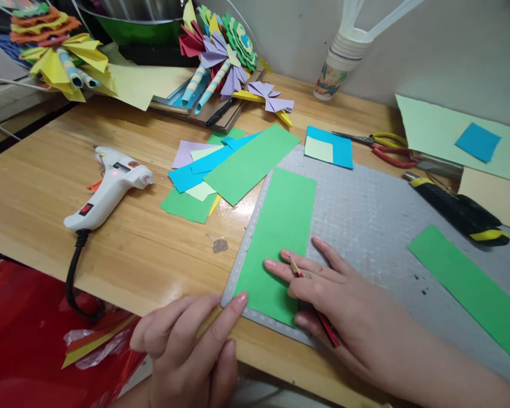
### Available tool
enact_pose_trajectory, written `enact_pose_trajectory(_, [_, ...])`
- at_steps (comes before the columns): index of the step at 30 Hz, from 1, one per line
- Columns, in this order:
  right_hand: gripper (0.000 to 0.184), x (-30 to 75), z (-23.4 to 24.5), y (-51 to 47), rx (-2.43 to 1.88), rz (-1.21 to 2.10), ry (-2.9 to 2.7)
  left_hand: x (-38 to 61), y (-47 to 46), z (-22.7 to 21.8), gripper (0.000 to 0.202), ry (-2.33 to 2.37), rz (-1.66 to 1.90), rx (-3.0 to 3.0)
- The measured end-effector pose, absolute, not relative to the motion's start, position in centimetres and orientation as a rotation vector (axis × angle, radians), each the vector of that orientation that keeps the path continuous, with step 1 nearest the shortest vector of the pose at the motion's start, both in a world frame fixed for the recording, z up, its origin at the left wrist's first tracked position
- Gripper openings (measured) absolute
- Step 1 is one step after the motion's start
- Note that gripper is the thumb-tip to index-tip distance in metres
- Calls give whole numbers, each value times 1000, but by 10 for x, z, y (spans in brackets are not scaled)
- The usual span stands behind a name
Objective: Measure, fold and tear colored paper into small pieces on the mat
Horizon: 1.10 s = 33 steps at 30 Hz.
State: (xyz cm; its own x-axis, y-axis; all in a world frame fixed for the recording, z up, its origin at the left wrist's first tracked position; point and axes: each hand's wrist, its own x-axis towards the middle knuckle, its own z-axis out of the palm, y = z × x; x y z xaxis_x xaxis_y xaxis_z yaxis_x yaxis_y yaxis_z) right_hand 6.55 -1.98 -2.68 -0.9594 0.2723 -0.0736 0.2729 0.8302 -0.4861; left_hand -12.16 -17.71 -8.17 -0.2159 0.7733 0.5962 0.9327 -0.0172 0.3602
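A green paper strip [280, 226] lies lengthwise along the left edge of the grey cutting mat [365, 226]. With its index fingertip, my left hand [191, 340] touches the strip's lower left corner; its other fingers are loosely bent and hold nothing. A red and black pencil [326, 327] sits in my right hand [344, 300], its sharpened tip pointing up and left over the paper. The fingertips of that hand rest on the strip and the mat beside it. Another green strip [471, 289] lies on the mat at the right.
A white glue gun [114, 184] lies left on the wooden table [182, 255]. Coloured paper pieces [221, 161] overlap near the mat's upper left. Scissors [391, 148] and a utility knife [454, 209] are at the right. Paper cups [338, 65] and paper flowers [221, 51] stand behind.
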Motion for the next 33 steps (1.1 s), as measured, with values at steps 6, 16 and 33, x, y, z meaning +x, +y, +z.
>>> enact_pose_trajectory(6, [14, 62, -22, -24, 663, -885, 2975, -130, -181, -75, 40, -2013, -899, -1962])
enact_pose_trajectory(16, [14, 57, -24, -33, 811, -946, 2971, -118, -171, -63, 24, -1915, -906, -2076])
enact_pose_trajectory(33, [7, 58, -26, -33, 792, -894, 3009, -119, -170, -67, 28, -1793, -875, -2195])
